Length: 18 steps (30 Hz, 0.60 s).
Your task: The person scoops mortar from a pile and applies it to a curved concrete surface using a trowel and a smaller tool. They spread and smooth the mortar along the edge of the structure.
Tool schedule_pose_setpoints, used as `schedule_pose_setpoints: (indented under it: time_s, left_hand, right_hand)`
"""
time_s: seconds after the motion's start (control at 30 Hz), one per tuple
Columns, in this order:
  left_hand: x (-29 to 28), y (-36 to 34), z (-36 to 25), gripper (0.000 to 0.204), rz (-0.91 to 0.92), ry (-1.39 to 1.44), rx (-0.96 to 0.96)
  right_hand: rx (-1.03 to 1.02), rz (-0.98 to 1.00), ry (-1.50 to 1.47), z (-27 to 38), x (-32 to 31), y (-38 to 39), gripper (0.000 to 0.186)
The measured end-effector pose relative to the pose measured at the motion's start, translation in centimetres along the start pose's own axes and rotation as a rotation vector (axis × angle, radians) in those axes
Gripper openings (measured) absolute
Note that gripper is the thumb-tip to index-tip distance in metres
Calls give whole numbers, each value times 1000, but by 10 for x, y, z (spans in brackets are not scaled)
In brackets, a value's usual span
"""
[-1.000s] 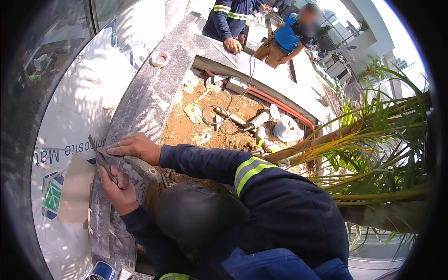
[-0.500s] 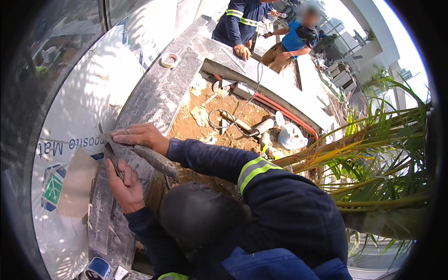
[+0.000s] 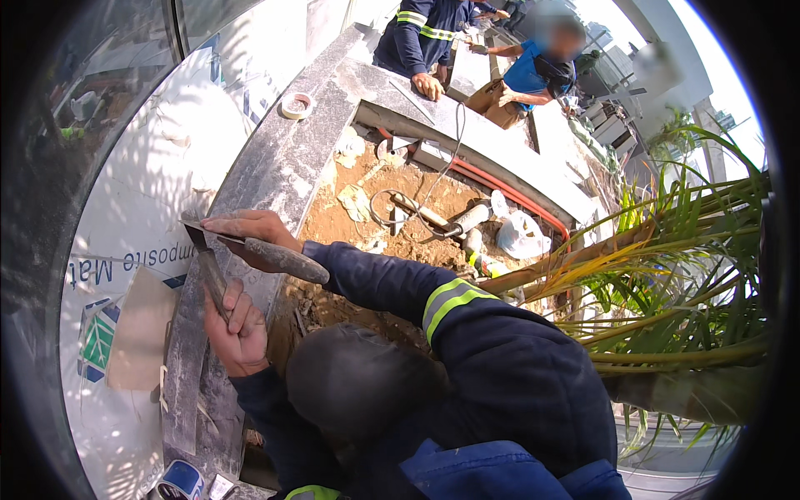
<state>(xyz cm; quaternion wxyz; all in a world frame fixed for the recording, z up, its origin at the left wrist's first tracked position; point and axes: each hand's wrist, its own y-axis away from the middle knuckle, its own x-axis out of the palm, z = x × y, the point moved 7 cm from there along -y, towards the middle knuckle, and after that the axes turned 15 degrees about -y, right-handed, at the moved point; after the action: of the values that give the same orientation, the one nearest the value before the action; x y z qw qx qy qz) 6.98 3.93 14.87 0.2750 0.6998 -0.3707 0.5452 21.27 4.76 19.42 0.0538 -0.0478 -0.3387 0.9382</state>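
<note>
My left hand (image 3: 236,332) is closed around the handle of a narrow putty knife (image 3: 213,279), its blade pointing away from me. My right hand (image 3: 254,232) grips a dusty grey trowel; the trowel's handle (image 3: 292,261) sticks out to the right below my fingers. The far part of its blade meets the tip of the putty knife, and my right fingers lie along it. Both tools are held over the grey stone ledge (image 3: 258,171). My right fingers hide much of the trowel's blade.
A tape roll (image 3: 297,106) lies farther along the ledge; a blue-and-white can (image 3: 179,480) stands near. Right of the ledge, a soil pit (image 3: 333,312) holds a caulking gun (image 3: 467,221), cable and white bag (image 3: 522,235). Palm fronds (image 3: 667,275) reach in. Two people (image 3: 417,42) work beyond.
My left hand has moved slightly right, and its putty knife now meets the trowel's far end. The trowel has turned, its handle swinging upward and right in my right hand.
</note>
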Motion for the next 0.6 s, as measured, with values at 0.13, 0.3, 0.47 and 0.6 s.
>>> schedule_pose_setpoints:
  time_s: [0.13,0.3,0.47,0.6]
  left_hand:
    - [-9,11,-3,32,-77,-4,42]
    - [-5,5,12,35,-96,-24,-39]
    - [-10,10,-14,39,-223,-63,111]
    - [-54,30,-41,43,-661,-741,201]
  right_hand:
    - [-317,165,72,35,28,6,37]
    - [90,-217,174,-42,-41,0,31]
    - [13,-373,166,-5,-38,1,26]
    - [-19,-212,340,31,-11,-16,25]
